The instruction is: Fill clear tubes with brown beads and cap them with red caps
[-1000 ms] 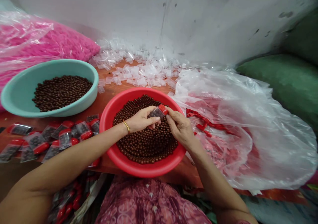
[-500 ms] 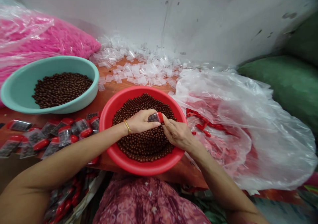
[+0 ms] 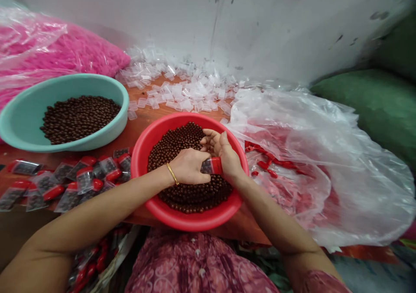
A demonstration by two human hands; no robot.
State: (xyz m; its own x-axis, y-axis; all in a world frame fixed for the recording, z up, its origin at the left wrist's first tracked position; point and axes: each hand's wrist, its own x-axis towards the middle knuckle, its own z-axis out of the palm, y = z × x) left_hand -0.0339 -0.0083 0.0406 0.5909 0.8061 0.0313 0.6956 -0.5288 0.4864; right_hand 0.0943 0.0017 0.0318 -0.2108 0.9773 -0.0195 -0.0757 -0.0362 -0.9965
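Left hand [image 3: 190, 166]: it gripped a small clear container [image 3: 206, 166], thumb and fingers closed around the body, a gold bracelet [image 3: 172, 174] at the wrist.
Right hand [image 3: 228, 156]: its fingers were loosely curled and held nothing; the palm met the red cap [image 3: 216, 165], though how hard it pressed could not be told.
Container: it lay sideways between the 2 hands, over the red basin [image 3: 191, 226], cap end toward the right palm, dark contents showing through the wall.
Cap pressing (a judgement from the pose): a straight push along the container's length seemed best, with the left grip close behind the cap and firm enough to resist without squeezing the thin-looking walls.
Brown balls [image 3: 175, 143]: they filled much of the red basin; working above them was sensible, since any spill would have dropped back in.
Capped containers [image 3: 85, 180]: a group lay to the left, near the teal basin [image 3: 29, 115].
Clear pieces [image 3: 185, 94]: they were scattered toward the wall.
Plastic bag [image 3: 364, 171]: it spread on the right, red pieces [image 3: 266, 163] showing at its near side.
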